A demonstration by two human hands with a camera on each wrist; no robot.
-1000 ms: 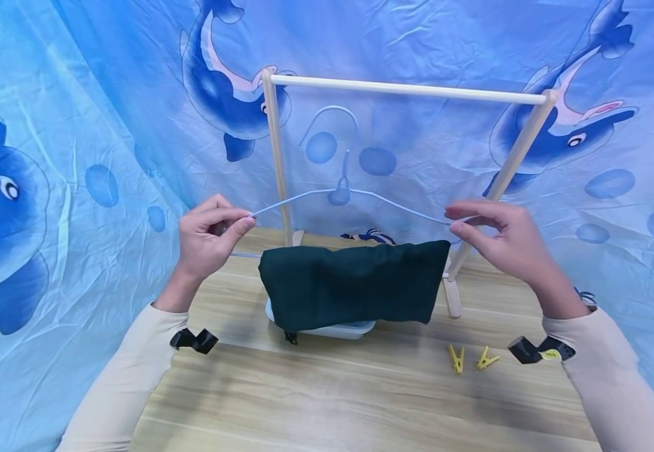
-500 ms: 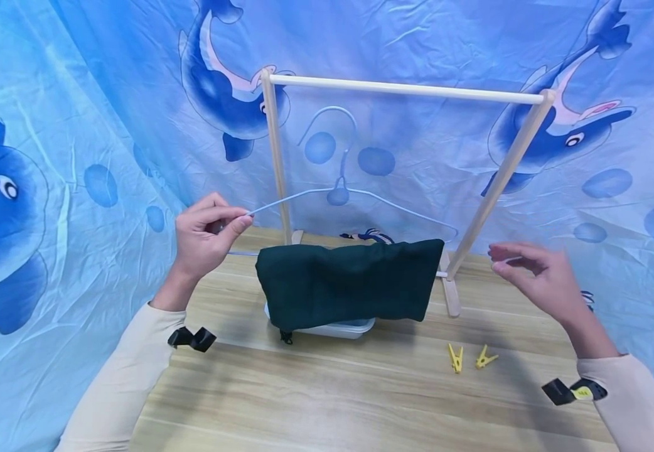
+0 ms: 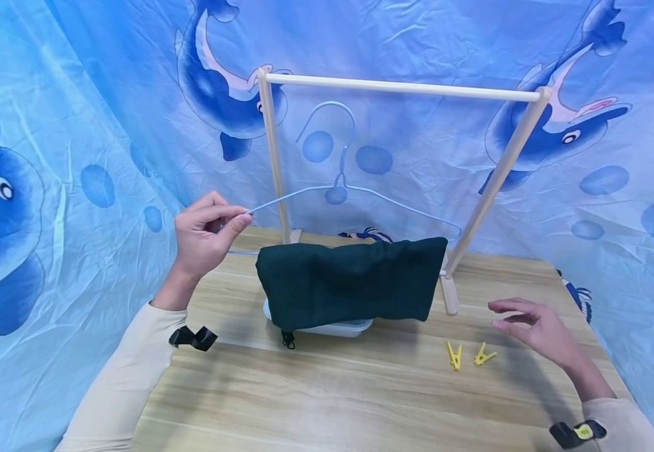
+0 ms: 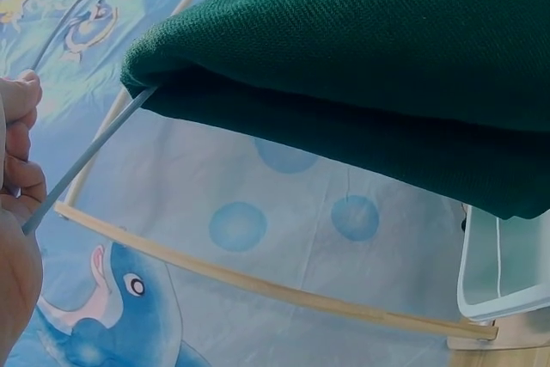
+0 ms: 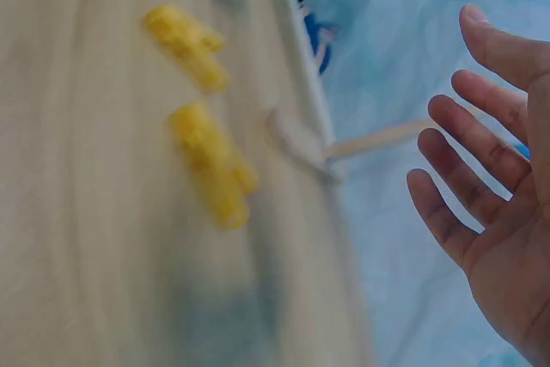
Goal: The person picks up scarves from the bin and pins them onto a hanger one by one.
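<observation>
My left hand (image 3: 205,235) pinches the left shoulder of a pale blue wire hanger (image 3: 383,197), whose hook points up. Over the hanger's lower bar drapes a dark green cloth (image 3: 349,282), folded in half. In the left wrist view the bar comes out from the fold of the cloth (image 4: 361,49). My right hand (image 3: 536,329) is off the hanger, low over the table's right side with fingers loosely bent and holding nothing. Just left of it lie two yellow clothespins, one clothespin (image 3: 454,356) and another clothespin (image 3: 483,355); the right wrist view shows them blurred.
Behind the hanger stands a wooden rack with a white top rail (image 3: 400,86). A pale plastic tray (image 3: 344,329) sits partly hidden beneath the cloth. Blue-and-white braided cords lie at the table's back (image 3: 375,235) and right edge (image 3: 581,298). A blue dolphin curtain (image 3: 417,37) surrounds the table.
My right hand has let go of the hanger's right end, moved out to the right, then down toward the clothespins. The left hand keeps its pinch almost unmoved.
</observation>
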